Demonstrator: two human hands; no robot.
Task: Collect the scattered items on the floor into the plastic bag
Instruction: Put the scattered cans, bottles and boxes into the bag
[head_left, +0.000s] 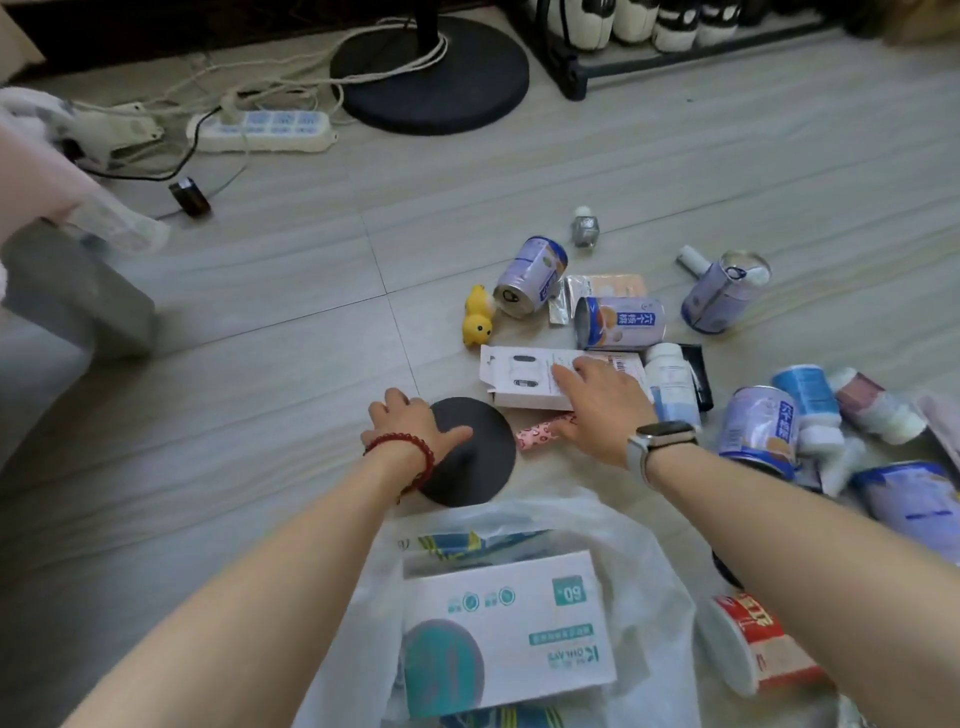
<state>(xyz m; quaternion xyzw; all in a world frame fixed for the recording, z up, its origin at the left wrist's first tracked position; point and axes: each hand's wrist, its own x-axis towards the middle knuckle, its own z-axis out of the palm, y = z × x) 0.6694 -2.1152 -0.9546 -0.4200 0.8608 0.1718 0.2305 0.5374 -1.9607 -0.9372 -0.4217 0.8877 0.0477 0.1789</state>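
Tiled floor (260, 364): cans (530, 278), yellow duck (478, 322), power strip (262, 130) beyond hands.

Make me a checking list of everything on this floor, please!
Surface: pale tiled floor.
Job's things: plastic bag open, nearest the camera, white box inside; drink cans, bottles, yellow duck toy, white carton, pink tube and black disc lie outside it.
Clutter: grey block, left.
Hands: left hand rests on the disc, thumb across it; right hand lies open on the carton.
Cables: power strip with cords running to the fan base.
Surroundings: shoe rack, far right.
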